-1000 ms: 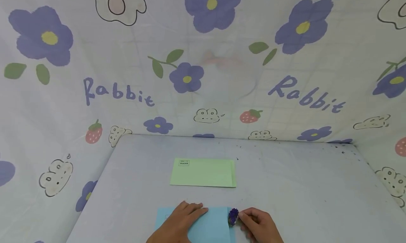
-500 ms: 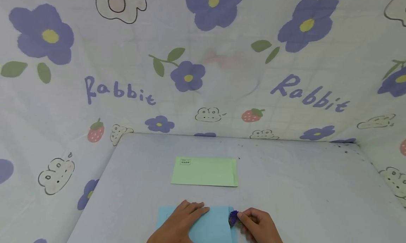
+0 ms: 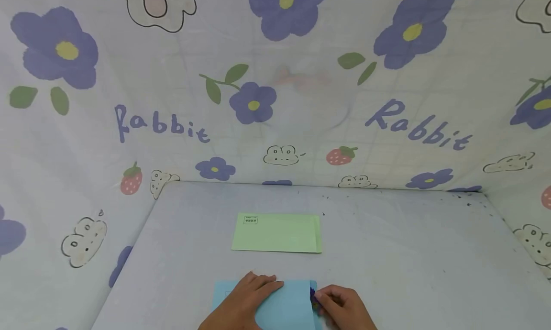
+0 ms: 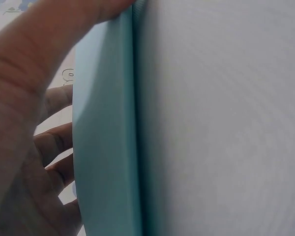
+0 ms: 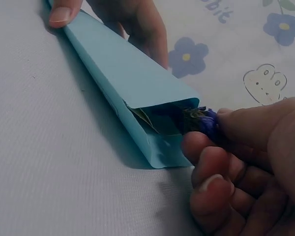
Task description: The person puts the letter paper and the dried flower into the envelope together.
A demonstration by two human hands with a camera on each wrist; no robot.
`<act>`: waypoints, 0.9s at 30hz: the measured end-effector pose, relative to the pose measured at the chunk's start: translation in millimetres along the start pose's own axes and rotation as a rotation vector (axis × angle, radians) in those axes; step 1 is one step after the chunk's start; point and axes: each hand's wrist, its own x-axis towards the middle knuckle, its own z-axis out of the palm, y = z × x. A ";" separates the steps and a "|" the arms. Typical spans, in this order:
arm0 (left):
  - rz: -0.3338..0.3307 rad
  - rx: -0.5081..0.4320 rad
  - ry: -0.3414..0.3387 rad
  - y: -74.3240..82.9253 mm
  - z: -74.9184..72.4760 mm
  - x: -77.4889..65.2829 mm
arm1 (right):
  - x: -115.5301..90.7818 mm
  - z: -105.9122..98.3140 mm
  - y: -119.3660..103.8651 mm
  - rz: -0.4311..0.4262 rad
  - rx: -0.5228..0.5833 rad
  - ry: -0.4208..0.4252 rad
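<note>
A light blue envelope (image 3: 286, 303) lies at the table's front edge, its right end gaping in the right wrist view. My left hand (image 3: 243, 303) spans it, gripping it by its two long edges with thumb (image 5: 63, 14) and fingers. Between thumb and fingertips, my right hand (image 3: 344, 306) pinches a dried purple flower (image 5: 204, 122) at the mouth of the envelope. Part of the flower is inside the opening. Something pale and flat (image 5: 145, 119) shows within the envelope; its kind is unclear.
Behind the blue envelope lies a pale green envelope (image 3: 275, 233) with a small printed box in one corner. The white table (image 3: 387, 253) meets a patterned cloth (image 3: 301, 129) at the back and sides. Small dark specks (image 3: 469, 204) dot the far right corner.
My right hand has moved left, pushing the flower further into the blue envelope, so less of it shows. My left hand stays in place on the envelope.
</note>
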 end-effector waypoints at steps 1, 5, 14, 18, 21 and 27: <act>-0.006 -0.004 -0.004 0.2 0.1 0.0 | 0.2 0.0 0.3 -0.006 0.002 -0.020; -0.029 -0.009 -0.019 0.2 1.3 -0.5 | 0.9 -0.6 1.3 -0.051 -0.002 -0.084; -0.009 -0.001 -0.006 0.7 -0.5 0.2 | 2.3 7.0 1.9 -0.052 0.040 -0.086; -0.013 -0.001 -0.017 1.8 -2.3 1.0 | 1.7 10.8 1.5 0.025 0.122 -0.097; -0.021 -0.001 -0.025 2.1 -2.9 1.1 | 1.0 15.2 -1.3 0.071 0.145 -0.095; -0.021 0.008 -0.014 2.4 -2.6 1.2 | -2.7 30.3 -10.9 0.153 0.160 -0.040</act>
